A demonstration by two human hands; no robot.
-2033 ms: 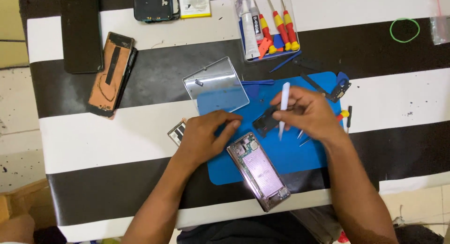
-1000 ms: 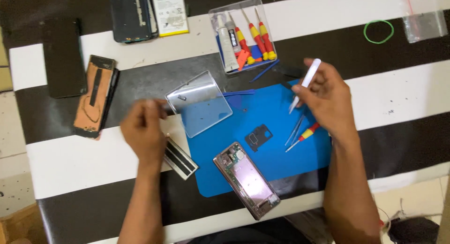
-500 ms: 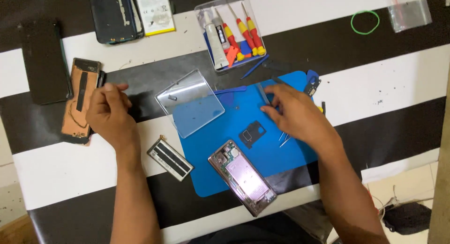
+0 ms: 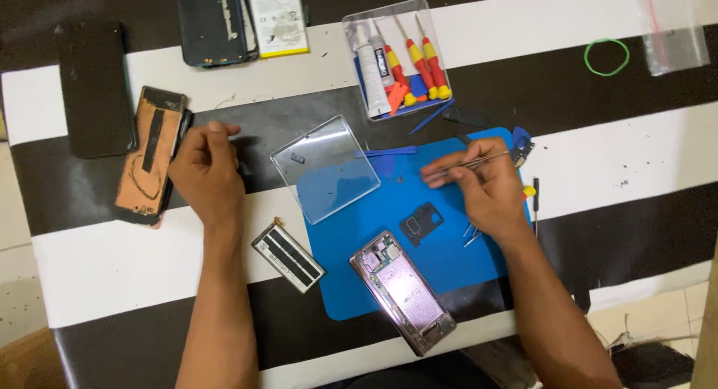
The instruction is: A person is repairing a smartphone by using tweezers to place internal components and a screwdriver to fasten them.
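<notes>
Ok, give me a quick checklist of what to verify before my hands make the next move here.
1. Right hand grips the tweezers: ok.
2. Tweezer tips hold a part: cannot tell, too small.
3. Opened phone lies flat on the blue mat: not ok, its lower end overhangs the mat edge.
4. Small black cover piece rests on the mat, apart from the phone: ok.
5. Left hand holds nothing, resting beside the copper-backed panel: ok.
6. Clear lid sits half on the mat, with a tiny part on it: ok.
</notes>
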